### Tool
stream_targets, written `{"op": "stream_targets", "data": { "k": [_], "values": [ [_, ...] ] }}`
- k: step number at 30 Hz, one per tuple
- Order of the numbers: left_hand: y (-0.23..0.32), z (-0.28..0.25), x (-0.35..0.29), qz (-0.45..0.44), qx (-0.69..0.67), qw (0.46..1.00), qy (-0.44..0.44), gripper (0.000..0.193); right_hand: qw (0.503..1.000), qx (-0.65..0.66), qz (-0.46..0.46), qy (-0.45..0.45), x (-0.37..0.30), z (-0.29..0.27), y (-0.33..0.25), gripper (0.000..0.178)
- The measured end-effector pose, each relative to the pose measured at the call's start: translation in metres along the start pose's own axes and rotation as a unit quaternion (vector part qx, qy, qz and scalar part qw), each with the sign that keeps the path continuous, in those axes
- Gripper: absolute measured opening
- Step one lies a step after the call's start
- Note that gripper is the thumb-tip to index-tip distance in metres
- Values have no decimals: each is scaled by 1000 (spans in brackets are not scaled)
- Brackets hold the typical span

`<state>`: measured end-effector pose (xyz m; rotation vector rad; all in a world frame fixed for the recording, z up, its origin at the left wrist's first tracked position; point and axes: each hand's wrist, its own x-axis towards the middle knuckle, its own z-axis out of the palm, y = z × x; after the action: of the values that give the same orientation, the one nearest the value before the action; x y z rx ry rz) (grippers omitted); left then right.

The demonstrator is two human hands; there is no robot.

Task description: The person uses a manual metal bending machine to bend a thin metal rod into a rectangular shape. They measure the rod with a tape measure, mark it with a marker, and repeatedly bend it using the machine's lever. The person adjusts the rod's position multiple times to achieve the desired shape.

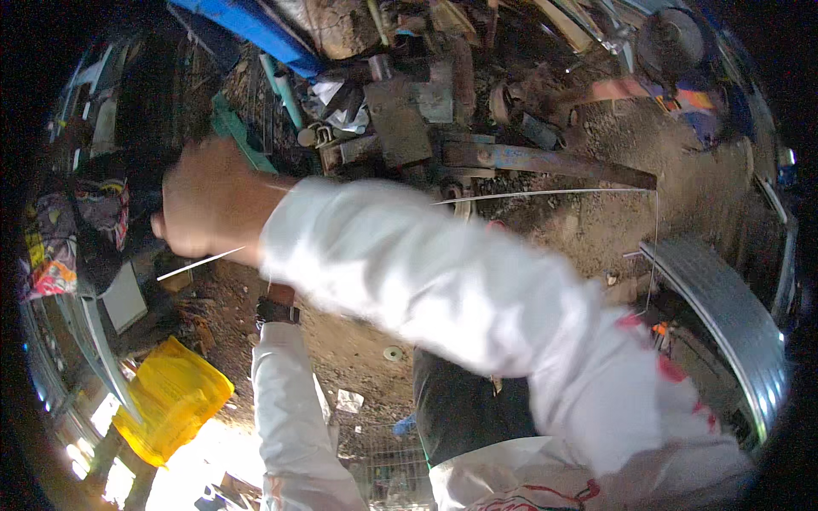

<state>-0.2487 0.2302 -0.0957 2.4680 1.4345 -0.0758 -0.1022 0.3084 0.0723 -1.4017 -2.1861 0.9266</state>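
My right arm, in a white sleeve, reaches across the view from the lower right to the upper left. My right hand (213,196) is curled into a fist, blurred by motion; whatever it may hold is hidden. Just behind it is a green metal piece (241,132). A thin pale rod (545,195) runs behind the right sleeve; its left end (192,266) shows below the right hand, and its right part bends sharply downward. My left forearm (290,400) rises from the bottom, with a dark wristwatch (279,313); the right arm hides the left hand.
Heavy metal blocks (400,128) and a rusty flat bar (571,164) stand beyond the right arm. A curved ribbed metal strip (724,315) is at right. A yellow bag (175,396) and a patterned bundle (81,226) are at left. A blue piece (256,34) lies at the top.
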Motion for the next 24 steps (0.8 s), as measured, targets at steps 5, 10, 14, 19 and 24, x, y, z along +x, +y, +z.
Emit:
{"op": "stream_targets", "data": {
  "k": [5, 10, 14, 19, 24],
  "values": [
    [-1, -16, -4, -32, -36, 998, -41, 15, 962, -39, 123, 240, 28, 102, 3, 48],
    [-3, -17, 1, -32, -25, 998, -40, 14, 970, 91, 150, 168, 14, 75, 7, 44],
    [3, -23, -1, -53, 14, 997, -50, 13, 960, 44, 68, 268, -30, 154, -16, 36],
    [70, -58, -10, -323, 362, 874, -17, 12, 994, -6, 14, 108, -76, 134, -24, 28],
    [66, -53, -15, -345, 383, 857, -13, 23, 986, -71, -9, 151, -73, 154, -20, 35]
  ]
}}
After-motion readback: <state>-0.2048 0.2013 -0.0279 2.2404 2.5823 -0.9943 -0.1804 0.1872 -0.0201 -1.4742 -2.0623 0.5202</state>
